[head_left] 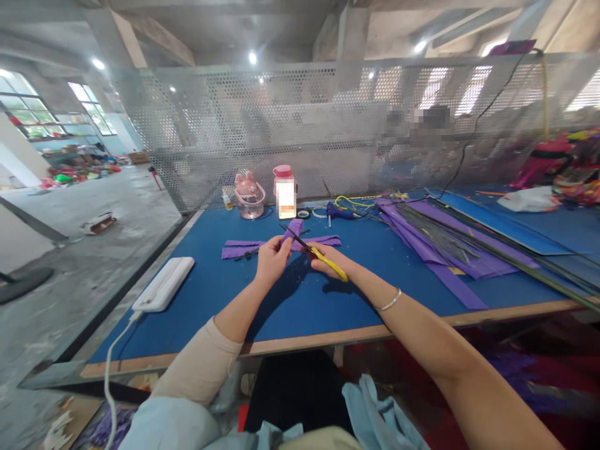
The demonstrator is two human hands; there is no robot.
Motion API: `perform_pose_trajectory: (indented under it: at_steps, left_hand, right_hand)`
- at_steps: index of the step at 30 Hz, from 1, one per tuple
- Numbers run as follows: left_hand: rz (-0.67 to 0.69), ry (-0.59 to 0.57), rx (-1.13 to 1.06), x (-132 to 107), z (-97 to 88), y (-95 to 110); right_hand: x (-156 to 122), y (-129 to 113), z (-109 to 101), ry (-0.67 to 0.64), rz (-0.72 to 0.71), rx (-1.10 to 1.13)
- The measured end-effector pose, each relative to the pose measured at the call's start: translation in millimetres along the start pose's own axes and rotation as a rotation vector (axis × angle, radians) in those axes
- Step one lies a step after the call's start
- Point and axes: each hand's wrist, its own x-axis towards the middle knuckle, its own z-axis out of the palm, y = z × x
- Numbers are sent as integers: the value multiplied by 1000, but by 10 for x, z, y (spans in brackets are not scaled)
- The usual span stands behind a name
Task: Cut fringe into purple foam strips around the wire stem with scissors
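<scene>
My left hand (270, 259) is closed on a folded purple paper strip (294, 229) and holds it up over the blue table (225, 300). My right hand (328, 259) grips yellow-handled scissors (323, 256), whose dark blades reach the purple strip. A silver bangle sits on my right wrist. Fringed purple paper strips (244, 249) lie flat on the table just behind my hands.
A white power strip (164, 283) lies at the table's left edge. A pink-lidded jar (249, 197), a pink-capped bottle (285, 190), tape rolls and a blue glue gun (340, 212) stand at the back. Long purple sheets and thin rods (445, 244) lie at the right. A perforated metal screen (328, 125) backs the table.
</scene>
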Motion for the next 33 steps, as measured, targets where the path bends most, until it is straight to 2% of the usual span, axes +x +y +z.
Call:
perform_pose_trajectory:
  at_steps: [12,25,33]
  left_hand:
    - [10,-32,64,-29,-14,-20]
    - [6,-27,33,-18,-23,-2]
    - [-83,-106,-30,-13,5,23]
  right_hand:
    - [4,-28,41,59,19,2]
    - [29,-77,74,116,56,-49]
    - [20,-80,37,117,90,-84]
